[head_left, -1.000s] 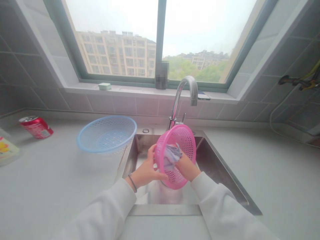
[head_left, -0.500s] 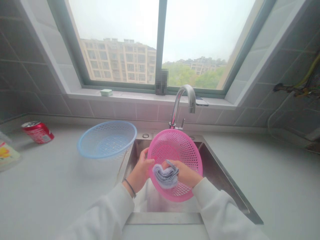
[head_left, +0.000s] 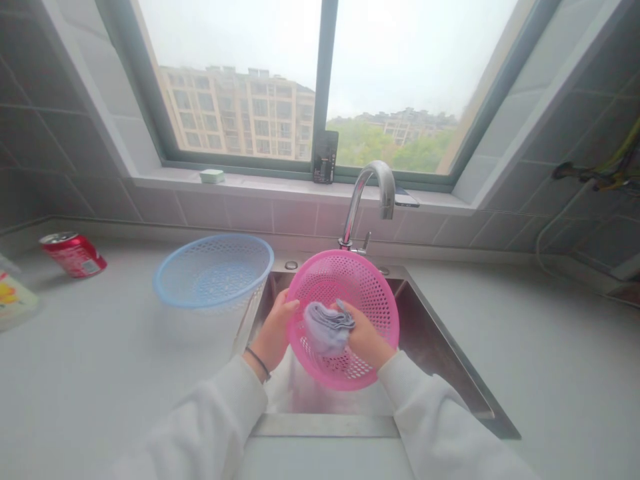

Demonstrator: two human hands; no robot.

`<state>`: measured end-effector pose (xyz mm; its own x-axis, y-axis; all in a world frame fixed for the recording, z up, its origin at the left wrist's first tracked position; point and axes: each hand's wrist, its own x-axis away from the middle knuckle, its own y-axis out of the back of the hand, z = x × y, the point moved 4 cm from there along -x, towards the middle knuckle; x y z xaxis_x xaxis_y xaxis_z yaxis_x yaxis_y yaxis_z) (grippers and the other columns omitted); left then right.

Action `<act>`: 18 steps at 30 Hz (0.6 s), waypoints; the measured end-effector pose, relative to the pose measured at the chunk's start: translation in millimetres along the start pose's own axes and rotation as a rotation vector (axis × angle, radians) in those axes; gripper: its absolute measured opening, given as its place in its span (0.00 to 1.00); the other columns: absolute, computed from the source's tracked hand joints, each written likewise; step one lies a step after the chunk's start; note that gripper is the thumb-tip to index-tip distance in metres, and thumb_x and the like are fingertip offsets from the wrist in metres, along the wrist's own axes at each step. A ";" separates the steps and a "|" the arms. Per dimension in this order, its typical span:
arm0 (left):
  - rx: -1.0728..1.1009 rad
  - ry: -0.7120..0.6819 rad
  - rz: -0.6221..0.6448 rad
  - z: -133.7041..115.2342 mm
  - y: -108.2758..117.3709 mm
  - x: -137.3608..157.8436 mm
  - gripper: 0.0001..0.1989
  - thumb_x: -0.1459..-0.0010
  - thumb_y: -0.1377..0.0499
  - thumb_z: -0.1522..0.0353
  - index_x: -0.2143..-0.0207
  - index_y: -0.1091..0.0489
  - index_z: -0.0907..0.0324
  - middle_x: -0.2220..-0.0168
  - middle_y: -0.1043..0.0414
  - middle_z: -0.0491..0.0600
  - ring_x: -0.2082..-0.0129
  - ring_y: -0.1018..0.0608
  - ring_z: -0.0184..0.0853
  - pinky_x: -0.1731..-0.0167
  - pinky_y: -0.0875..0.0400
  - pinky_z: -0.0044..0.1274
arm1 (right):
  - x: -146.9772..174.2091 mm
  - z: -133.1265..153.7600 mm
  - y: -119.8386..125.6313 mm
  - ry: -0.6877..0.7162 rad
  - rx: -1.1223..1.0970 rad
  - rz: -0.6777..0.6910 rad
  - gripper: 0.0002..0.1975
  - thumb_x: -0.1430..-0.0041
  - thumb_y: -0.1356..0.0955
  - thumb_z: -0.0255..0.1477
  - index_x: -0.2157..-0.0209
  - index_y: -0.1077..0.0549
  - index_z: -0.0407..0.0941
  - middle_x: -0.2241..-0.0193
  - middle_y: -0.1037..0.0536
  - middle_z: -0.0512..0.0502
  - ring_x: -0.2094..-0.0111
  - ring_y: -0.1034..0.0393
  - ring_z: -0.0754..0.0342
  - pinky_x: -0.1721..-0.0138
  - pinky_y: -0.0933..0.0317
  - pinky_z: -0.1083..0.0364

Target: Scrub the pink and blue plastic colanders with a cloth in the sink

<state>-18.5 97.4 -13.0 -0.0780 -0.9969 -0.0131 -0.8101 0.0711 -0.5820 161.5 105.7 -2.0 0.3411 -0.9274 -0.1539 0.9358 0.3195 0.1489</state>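
A pink colander (head_left: 373,293) is tilted over the sink (head_left: 445,360), its inside facing me. My left hand (head_left: 275,331) grips its left rim, thumb on the near side and the other fingers behind it. Inside the colander, my right hand (head_left: 367,339) is closed on a folded grey-lilac cloth (head_left: 327,330). The cloth is in front of the perforated inner wall; whether it presses on it I cannot tell. Some of the right fingers are hidden by the cloth.
A blue basket (head_left: 215,273) stands on the counter left of the sink. Farther left are a red can (head_left: 74,255) and a partly cut-off container (head_left: 14,300). The curved faucet (head_left: 370,200) rises behind the colander. The windowsill holds a pale green block (head_left: 212,176) and a black box (head_left: 326,157).
The cloth in my right hand has shifted slightly up and left against the colander and is folded differently. My left hand keeps its hold on the rim.
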 end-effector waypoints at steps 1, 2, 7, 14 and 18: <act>0.008 0.003 0.024 0.7 -1.2 -0.2 0.26 0.44 0.34 0.62 0.45 0.32 0.57 0.47 0.24 0.54 0.47 0.22 0.46 0.45 0.29 0.37 | -1.8 -3.6 6.0 0.001 -0.066 -0.119 0.13 0.49 0.25 0.33 0.62 0.26 0.47 0.64 0.20 0.49 0.61 0.26 0.50 0.52 0.33 0.51; 0.007 0.014 0.041 1.7 -2.0 -0.4 0.27 0.46 0.33 0.62 0.44 0.32 0.57 0.46 0.24 0.54 0.46 0.22 0.47 0.45 0.29 0.37 | -3.4 -7.5 12.1 0.003 -0.124 -0.223 0.15 0.50 0.24 0.34 0.60 0.26 0.48 0.62 0.20 0.48 0.59 0.26 0.49 0.50 0.33 0.50; -0.150 0.112 0.088 7.8 -2.5 0.0 0.40 0.54 0.27 0.61 0.39 0.36 0.56 0.48 0.23 0.56 0.49 0.21 0.49 0.46 0.29 0.40 | -8.9 -19.0 31.8 -0.017 -0.383 -0.519 0.26 0.52 0.23 0.37 0.51 0.29 0.50 0.56 0.19 0.48 0.58 0.23 0.47 0.54 0.28 0.47; -0.412 0.009 0.263 7.4 -12.7 6.2 0.47 0.55 0.24 0.62 0.34 0.37 0.54 0.33 0.35 0.58 0.34 0.32 0.54 0.33 0.42 0.42 | -9.6 -18.5 21.0 -0.096 -0.561 -0.516 0.24 0.56 0.22 0.32 0.56 0.28 0.51 0.62 0.18 0.50 0.64 0.23 0.48 0.63 0.25 0.49; -0.421 0.067 0.346 10.7 -14.7 9.9 0.51 0.55 0.24 0.62 0.30 0.42 0.49 0.31 0.38 0.57 0.33 0.34 0.54 0.35 0.38 0.43 | -10.0 -26.5 13.6 -0.145 -0.607 -0.384 0.21 0.53 0.22 0.38 0.58 0.28 0.51 0.64 0.18 0.51 0.64 0.22 0.48 0.63 0.25 0.50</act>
<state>-1.1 86.1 -13.3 -0.4066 -0.9095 -0.0862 -0.8921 0.4156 -0.1770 173.2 124.4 -24.4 0.0033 -0.9987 0.0509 0.8857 -0.0207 -0.4638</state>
